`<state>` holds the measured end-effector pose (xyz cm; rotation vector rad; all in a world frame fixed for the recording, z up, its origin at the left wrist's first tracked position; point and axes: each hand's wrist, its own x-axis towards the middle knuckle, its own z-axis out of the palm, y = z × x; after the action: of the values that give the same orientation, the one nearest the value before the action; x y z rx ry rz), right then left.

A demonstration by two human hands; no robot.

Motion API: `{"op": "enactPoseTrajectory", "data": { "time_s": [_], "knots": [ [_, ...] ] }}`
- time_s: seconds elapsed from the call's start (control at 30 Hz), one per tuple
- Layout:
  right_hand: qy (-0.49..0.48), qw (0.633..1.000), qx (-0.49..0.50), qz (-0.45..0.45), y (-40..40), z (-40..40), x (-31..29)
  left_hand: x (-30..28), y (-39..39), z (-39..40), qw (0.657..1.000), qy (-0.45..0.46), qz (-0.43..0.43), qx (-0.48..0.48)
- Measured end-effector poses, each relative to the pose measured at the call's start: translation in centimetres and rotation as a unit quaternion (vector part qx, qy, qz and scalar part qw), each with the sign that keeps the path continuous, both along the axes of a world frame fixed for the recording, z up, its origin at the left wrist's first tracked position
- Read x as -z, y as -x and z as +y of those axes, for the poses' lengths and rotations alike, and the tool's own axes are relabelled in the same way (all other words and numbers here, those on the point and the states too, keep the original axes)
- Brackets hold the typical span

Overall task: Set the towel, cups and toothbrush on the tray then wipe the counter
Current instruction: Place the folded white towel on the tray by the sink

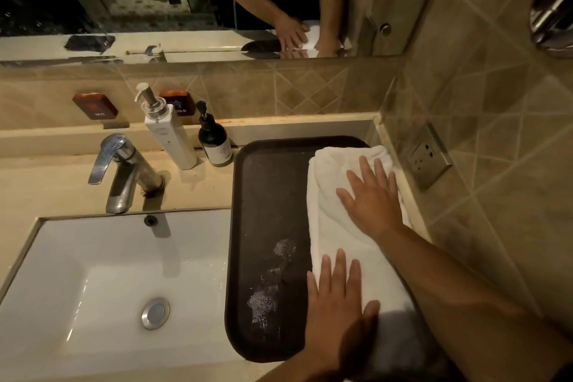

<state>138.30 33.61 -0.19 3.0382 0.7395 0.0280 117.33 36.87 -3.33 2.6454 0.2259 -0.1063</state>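
Note:
A folded white towel [333,220] lies along the right half of a dark brown tray [269,195] on the counter beside the sink. My right hand [373,195] rests flat on the far part of the towel, fingers spread. My left hand [336,298] presses flat on the near part, fingers apart. Neither hand grips anything. Wet patches [273,282] glisten on the tray's bare left half. No cups or toothbrush are in view.
A white sink [93,288] with a chrome faucet [119,170] sits to the left. A tall white pump bottle [167,133] and a small dark pump bottle [214,139] stand behind the tray. A tiled wall with a socket [429,158] borders the right; a mirror is above.

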Motion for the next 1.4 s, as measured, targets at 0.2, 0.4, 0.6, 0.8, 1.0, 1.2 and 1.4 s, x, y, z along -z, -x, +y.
{"op": "enactPoseTrajectory", "data": {
  "time_s": [0.2,0.4,0.6,0.8,1.0,1.2,1.4],
  "knots": [
    [0.015,0.999,-0.003,0.033,-0.5,0.1,0.5,0.7,-0.3,-0.2,0.996,0.006,0.084,0.021],
    [0.028,0.995,0.007,0.099,-0.1,0.1,-2.8,-4.0,-0.1,3.6,0.997,-0.013,0.062,0.044],
    [-0.114,0.981,0.058,0.145,6.6,-3.1,-6.3,-7.8,-0.4,7.9,0.996,0.016,0.011,0.087],
    [-0.07,0.984,0.084,0.142,16.0,-7.0,-7.3,-7.7,1.9,8.8,0.983,-0.041,-0.005,0.176],
    [-0.062,0.976,0.178,0.112,29.1,-7.1,-7.0,-7.6,6.0,9.9,0.949,-0.1,-0.04,0.295],
    [-0.061,0.951,0.272,0.136,41.2,-6.5,-6.7,-7.6,13.4,9.3,0.896,-0.139,-0.043,0.419],
    [-0.075,0.914,0.379,0.125,53.0,-8.5,-6.2,-8.0,20.6,4.6,0.838,-0.146,-0.059,0.522]
  ]
}}
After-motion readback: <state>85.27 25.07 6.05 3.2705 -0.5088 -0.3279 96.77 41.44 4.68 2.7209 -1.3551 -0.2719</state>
